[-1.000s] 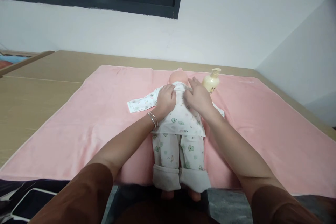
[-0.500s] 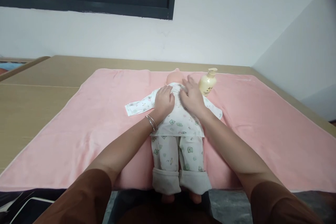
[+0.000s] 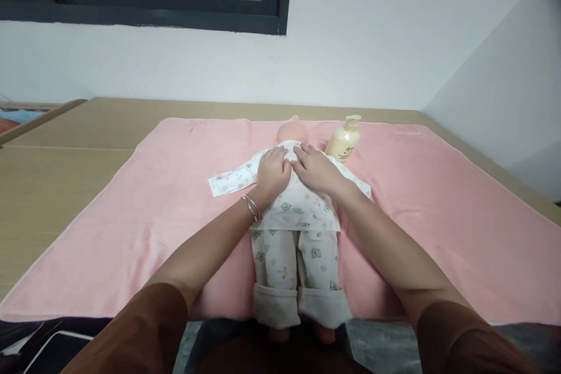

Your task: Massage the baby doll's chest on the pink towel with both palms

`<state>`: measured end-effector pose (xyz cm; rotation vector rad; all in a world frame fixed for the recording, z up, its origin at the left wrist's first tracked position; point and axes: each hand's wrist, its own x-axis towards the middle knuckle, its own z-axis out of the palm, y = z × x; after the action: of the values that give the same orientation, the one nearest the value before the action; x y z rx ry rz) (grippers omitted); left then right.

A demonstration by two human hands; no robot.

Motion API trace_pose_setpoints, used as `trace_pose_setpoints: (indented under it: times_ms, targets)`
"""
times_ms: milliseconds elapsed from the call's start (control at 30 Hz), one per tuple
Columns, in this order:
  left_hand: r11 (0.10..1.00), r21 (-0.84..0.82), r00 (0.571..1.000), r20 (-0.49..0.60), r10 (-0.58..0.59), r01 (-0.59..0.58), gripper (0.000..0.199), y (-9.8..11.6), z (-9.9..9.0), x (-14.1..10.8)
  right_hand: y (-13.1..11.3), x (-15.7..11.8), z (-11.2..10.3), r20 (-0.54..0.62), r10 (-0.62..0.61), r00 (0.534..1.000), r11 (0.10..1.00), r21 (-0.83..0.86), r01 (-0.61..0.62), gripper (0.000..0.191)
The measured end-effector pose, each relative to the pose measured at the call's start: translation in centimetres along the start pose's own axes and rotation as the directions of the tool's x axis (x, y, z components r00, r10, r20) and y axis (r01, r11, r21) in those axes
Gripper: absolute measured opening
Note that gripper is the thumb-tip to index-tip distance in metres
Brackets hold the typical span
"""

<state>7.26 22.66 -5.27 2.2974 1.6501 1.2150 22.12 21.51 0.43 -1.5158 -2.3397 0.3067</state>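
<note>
A baby doll (image 3: 302, 210) in white printed pyjamas lies face down on a pink blanket (image 3: 144, 216), its head at the far end and its feet over the near edge. Flat on the left of its upper back rests my left hand (image 3: 273, 172), fingers stretched out, bracelets at the wrist. My right hand (image 3: 316, 169) lies on the right of the upper back with its fingers extended, close beside the left. Neither hand grips anything. Just beyond my right hand stands a cream pump bottle (image 3: 344, 139), near the doll's right shoulder.
Under the blanket is a wooden table (image 3: 79, 146), its far edge against a white wall (image 3: 359, 29). A dark window frame (image 3: 175, 14) sits above. At the lower left, a dark object with a light rim (image 3: 56, 345) shows below the table's edge.
My right hand has come down and in from the upper right, and now lies flat on the doll's back. The left hand stays in place. The view has shifted slightly.
</note>
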Motion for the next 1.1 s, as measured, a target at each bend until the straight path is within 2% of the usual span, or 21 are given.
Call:
trace_pose_setpoints:
  times_ms: [67, 200, 267, 333, 367, 400, 467, 500, 533, 567, 600, 700, 733, 800, 833, 900, 1000, 1100]
  targets:
    - [1.0, 0.001, 1.0, 0.01, -0.004, 0.004, 0.04, 0.1, -0.2, 0.0, -0.2, -0.1, -0.3, 0.007, -0.018, 1.0, 0.999, 0.029, 0.017, 0.055]
    - [0.998, -0.045, 0.997, 0.076, -0.034, 0.038, 0.04, 0.5, -1.1, 0.3, -0.6, -0.1, 0.1, -0.057, -0.006, 0.998, 1.0, 0.026, 0.007, 0.059]
    - [0.976, -0.173, 0.989, 0.091, -0.116, 0.13, 0.04, 0.9, -1.7, 1.2, -0.4, 0.2, -0.2, -0.033, -0.035, 0.999, 0.999, 0.032, 0.036, 0.06]
    - [0.899, -0.376, 0.975, 0.083, -0.208, 0.224, 0.04, 1.7, -2.2, 2.9, 0.5, 0.5, -1.7, -0.123, -0.028, 0.992, 0.997, 0.071, 0.037, 0.059]
    - [0.838, -0.483, 0.966, 0.095, -0.239, 0.255, 0.043, 2.3, -2.3, 4.0, 1.2, 0.6, -2.8, -0.227, 0.0, 0.974, 0.996, 0.083, 0.02, 0.058]
    - [0.771, -0.573, 0.959, 0.131, -0.25, 0.279, 0.049, 3.0, -2.3, 5.3, 2.0, 0.7, -4.1, -0.35, 0.038, 0.936, 0.997, 0.082, -0.01, 0.057]
    - [0.641, -0.683, 0.936, 0.276, -0.218, 0.351, 0.064, 4.5, -2.1, 8.0, 3.9, 0.9, -6.5, -0.569, 0.106, 0.815, 0.994, 0.052, -0.093, 0.056]
    - [0.582, -0.704, 0.91, 0.363, -0.198, 0.407, 0.069, 5.3, -1.9, 9.3, 4.8, 1.0, -7.3, -0.631, 0.123, 0.766, 0.991, 0.036, -0.129, 0.057]
    - [0.515, -0.716, 0.878, 0.438, -0.194, 0.471, 0.073, 6.1, -1.5, 10.5, 5.8, 1.1, -7.9, -0.661, 0.131, 0.739, 0.988, 0.025, -0.152, 0.059]
    - [0.437, -0.724, 0.843, 0.496, -0.207, 0.534, 0.075, 6.9, -1.1, 11.4, 6.7, 1.4, -8.1, -0.66, 0.129, 0.74, 0.988, 0.018, -0.156, 0.062]
    - [0.347, -0.731, 0.809, 0.538, -0.236, 0.587, 0.074, 7.6, -0.7, 12.2, 7.5, 1.7, -8.0, -0.634, 0.122, 0.763, 0.989, 0.015, -0.146, 0.064]
    - [0.082, -0.727, 0.707, 0.628, -0.325, 0.682, 0.065, 9.3, 0.5, 13.7, 9.1, 2.6, -6.8, -0.477, 0.088, 0.875, 0.996, 0.043, -0.077, 0.066]
    - [0.026, -0.715, 0.681, 0.655, -0.327, 0.699, 0.062, 9.8, 0.8, 14.0, 9.4, 2.9, -6.4, -0.424, 0.079, 0.902, 0.997, 0.053, -0.062, 0.066]
    - [-0.028, -0.693, 0.66, 0.696, -0.283, 0.72, 0.062, 10.5, 1.1, 14.4, 9.5, 3.2, -5.8, -0.352, 0.071, 0.933, 0.997, 0.056, -0.055, 0.064]
    - [-0.028, -0.69, 0.663, 0.706, -0.248, 0.724, 0.063, 10.8, 1.2, 14.5, 9.5, 3.3, -5.6, -0.335, 0.071, 0.94, 0.997, 0.048, -0.058, 0.064]
    - [0.043, -0.696, 0.691, 0.7, -0.181, 0.717, 0.068, 11.2, 1.1, 14.4, 9.3, 3.2, -5.6, -0.327, 0.074, 0.942, 0.997, 0.027, -0.069, 0.065]
    - [0.245, -0.71, 0.75, 0.645, -0.147, 0.66, 0.069, 11.2, 0.3, 12.6, 9.3, 2.9, -5.7, -0.352, 0.091, 0.932, 0.995, 0.004, -0.096, 0.063]
    - [0.453, -0.727, 0.85, 0.498, -0.171, 0.517, 0.058, 10.9, -1.4, 8.7, 8.5, 2.5, -5.8, -0.397, 0.124, 0.909, 0.992, 0.074, -0.103, 0.064]
